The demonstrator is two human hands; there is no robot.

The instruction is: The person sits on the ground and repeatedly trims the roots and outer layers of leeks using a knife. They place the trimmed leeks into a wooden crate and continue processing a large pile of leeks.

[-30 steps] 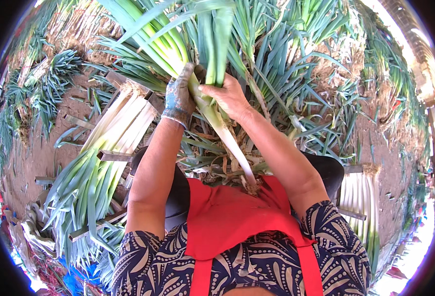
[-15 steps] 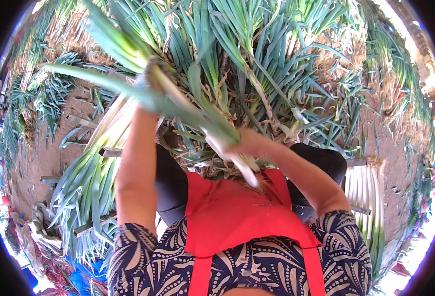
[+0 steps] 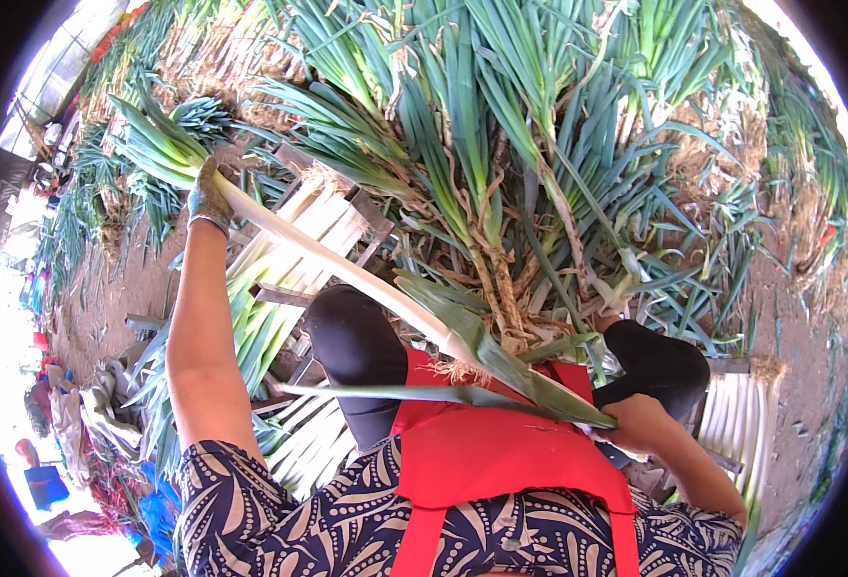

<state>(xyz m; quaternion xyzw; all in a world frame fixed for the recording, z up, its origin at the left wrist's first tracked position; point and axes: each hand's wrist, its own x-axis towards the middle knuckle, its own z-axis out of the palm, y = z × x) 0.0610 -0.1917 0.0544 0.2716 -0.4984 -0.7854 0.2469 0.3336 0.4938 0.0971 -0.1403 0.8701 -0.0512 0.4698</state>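
My left hand (image 3: 210, 197), in a worn glove, grips a large green onion (image 3: 347, 274) high on the stalk, just below its leaves. The long white stalk slants down to the right, its roots over my lap. Bare and closed, my right hand (image 3: 635, 423) holds the end of a loose green outer leaf (image 3: 530, 380) near my right knee. This leaf runs along the root end; whether it is still attached there cannot be made out. A second narrow leaf (image 3: 414, 392) trails left across the red apron (image 3: 501, 442).
Untrimmed green onions (image 3: 443, 144) heap up in front of me. White-stalked onions (image 3: 328, 226) lie on a wooden rack (image 3: 284, 295) at my left; another bundle (image 3: 732, 428) lies at my right. Brown ground (image 3: 97, 288) shows at both sides, with a crumpled cloth (image 3: 114, 404) at far left.
My left hand has moved out to the left with the onion. My right hand has drawn down and right, away from the stalk, with the leaf. The view has shifted a little.
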